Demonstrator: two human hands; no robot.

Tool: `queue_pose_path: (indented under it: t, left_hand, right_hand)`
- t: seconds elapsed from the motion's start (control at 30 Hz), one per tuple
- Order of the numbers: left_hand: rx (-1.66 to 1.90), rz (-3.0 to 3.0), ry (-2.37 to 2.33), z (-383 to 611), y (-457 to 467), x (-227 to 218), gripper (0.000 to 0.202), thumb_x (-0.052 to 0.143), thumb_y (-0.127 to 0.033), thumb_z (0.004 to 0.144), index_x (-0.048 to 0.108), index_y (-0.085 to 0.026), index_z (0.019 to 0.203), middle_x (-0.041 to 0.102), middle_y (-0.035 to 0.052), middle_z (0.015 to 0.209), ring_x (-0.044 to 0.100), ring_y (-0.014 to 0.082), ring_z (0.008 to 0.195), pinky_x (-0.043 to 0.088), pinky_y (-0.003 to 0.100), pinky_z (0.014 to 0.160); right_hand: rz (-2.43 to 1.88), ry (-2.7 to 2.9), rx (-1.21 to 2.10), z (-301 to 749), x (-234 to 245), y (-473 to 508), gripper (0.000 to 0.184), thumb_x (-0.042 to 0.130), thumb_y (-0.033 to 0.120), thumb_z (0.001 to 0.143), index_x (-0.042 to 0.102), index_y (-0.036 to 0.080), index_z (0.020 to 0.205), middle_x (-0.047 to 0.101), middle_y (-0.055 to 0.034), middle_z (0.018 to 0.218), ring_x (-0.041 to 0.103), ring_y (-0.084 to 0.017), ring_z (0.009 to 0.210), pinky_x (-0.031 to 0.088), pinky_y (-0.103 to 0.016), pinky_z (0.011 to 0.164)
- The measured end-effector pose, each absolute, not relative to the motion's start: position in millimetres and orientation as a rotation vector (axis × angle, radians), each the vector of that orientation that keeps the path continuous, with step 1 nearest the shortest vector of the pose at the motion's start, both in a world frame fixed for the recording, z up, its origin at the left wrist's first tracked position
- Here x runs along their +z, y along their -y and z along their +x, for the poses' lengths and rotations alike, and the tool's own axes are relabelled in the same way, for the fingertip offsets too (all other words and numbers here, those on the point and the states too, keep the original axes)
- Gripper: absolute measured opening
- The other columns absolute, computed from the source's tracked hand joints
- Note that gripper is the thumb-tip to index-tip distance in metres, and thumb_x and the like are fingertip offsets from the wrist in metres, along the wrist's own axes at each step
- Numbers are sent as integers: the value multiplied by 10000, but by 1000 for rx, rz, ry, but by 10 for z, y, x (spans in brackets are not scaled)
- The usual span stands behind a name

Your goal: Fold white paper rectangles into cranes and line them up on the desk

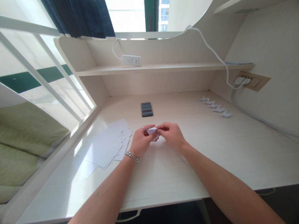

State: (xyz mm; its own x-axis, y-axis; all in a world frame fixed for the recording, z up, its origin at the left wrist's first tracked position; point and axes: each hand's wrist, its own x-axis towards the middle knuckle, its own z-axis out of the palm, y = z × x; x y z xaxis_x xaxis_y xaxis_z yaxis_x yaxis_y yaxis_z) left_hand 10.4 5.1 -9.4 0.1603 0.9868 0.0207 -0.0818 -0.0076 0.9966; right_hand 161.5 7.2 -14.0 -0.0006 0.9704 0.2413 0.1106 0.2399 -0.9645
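Between my two hands, a little above the desk, is a small piece of folded white paper (152,130). My left hand (142,140) is closed on its left side, with a ring on one finger and a chain bracelet (132,156) at the wrist. Thumb and fingers of my right hand (171,133) pinch the paper's right edge. Parts of the paper are hidden by the fingers, so its full shape does not show. Several folded paper cranes (218,109) stand in a slanting row at the back right of the desk.
Loose white sheets (105,143) lie overlapping on the left. A dark, blurred-out phone-like object (146,109) lies behind my hands. A shelf (158,67) holds a power strip (131,60). A white cable (210,46) runs to the wall socket (253,81). The desk's front edge (168,203) is close.
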Motion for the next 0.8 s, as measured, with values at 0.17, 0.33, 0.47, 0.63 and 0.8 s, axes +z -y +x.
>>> queue_pose_path:
  t: [0.17,0.33,0.47,0.63,0.8]
  left_hand:
    - [1132,1281,-1046,95,-47,-85,370,762,-277,674,682,-91,985,714,67,740,653,151,622,538,275,611]
    - [1118,1320,-1169,105,-33,-50,336,676,-179,694,686,-70,1012,700,52,674,646,143,575,522,244,552]
    - [1111,1322,-1150,108,-32,-36,297,684,-227,699,704,-82,957,688,39,658,631,136,560,526,242,541]
    - [1045,1447,-1096,101,-30,-25,189,662,-275,730,730,-127,826,663,24,634,624,126,570,501,210,523]
    - [1009,1444,-1113,100,-32,-34,175,632,-228,729,723,-130,841,661,26,651,630,127,585,512,212,539]
  right_hand:
    - [-1096,1345,1082,1621,-175,-97,151,679,200,676,734,144,805,736,-55,757,686,-201,702,541,-313,674]
    - [-1164,1481,935,1632,-164,-75,154,635,191,724,751,181,825,749,-47,805,693,-205,766,527,-321,736]
    - [-1217,1592,711,1640,-161,-60,133,640,211,758,759,231,815,746,-31,839,674,-197,796,509,-325,760]
    - [-1140,1593,644,1616,-180,-66,100,671,262,777,754,248,828,729,-39,854,654,-197,806,506,-314,716]
    - [-1140,1532,705,1580,-161,-48,94,674,251,771,752,222,814,723,-49,844,655,-196,789,512,-309,694]
